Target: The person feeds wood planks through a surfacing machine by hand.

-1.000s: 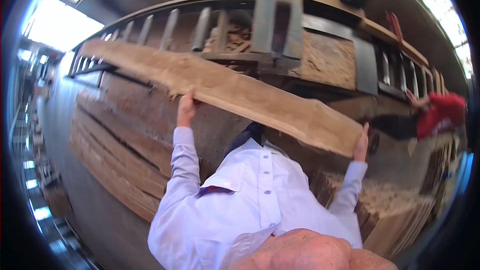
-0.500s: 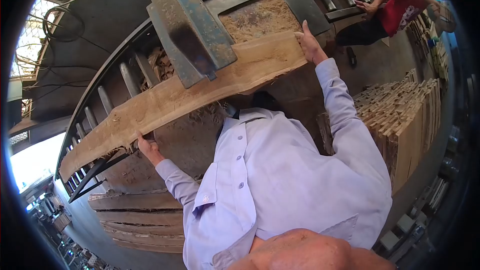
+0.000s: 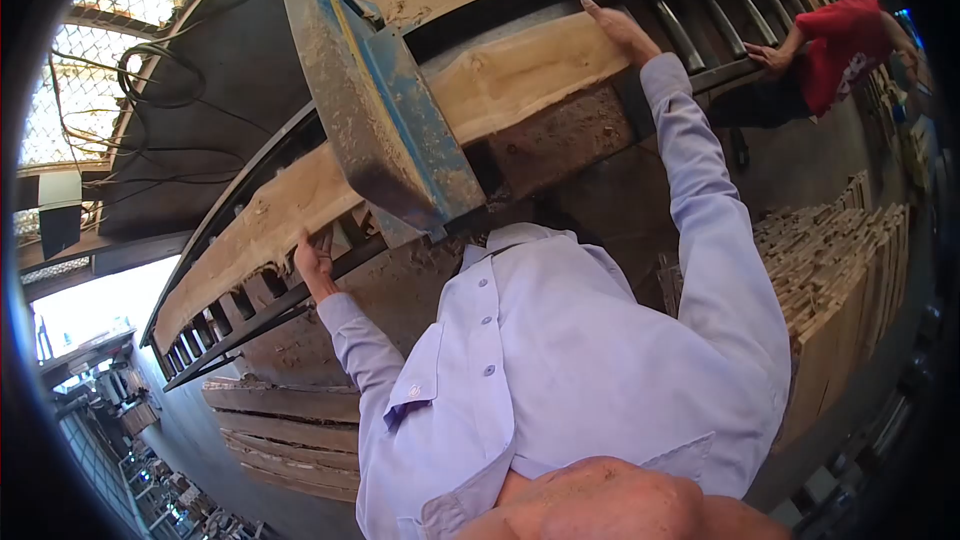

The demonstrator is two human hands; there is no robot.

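Observation:
A long rough wooden board lies across the roller table, passing beneath the dusty blue machine head. My left hand holds the board's near edge left of the machine head, its thumb on top and its fingers partly hidden below. At the right end of the board, my right hand is closed around the corner. The middle of the board is hidden behind the machine head. A dark, sawdust-covered metal surface shows along the board's near side.
Metal rollers run to the right, where a co-worker in a red shirt rests a hand near the rail. Stacked slats stand at right. Rough planks are piled at lower left. Cables hang at upper left.
The board has moved away from my body and sits deeper on the roller table. Both hands have moved forward with it, keeping hold. My view has shifted slightly.

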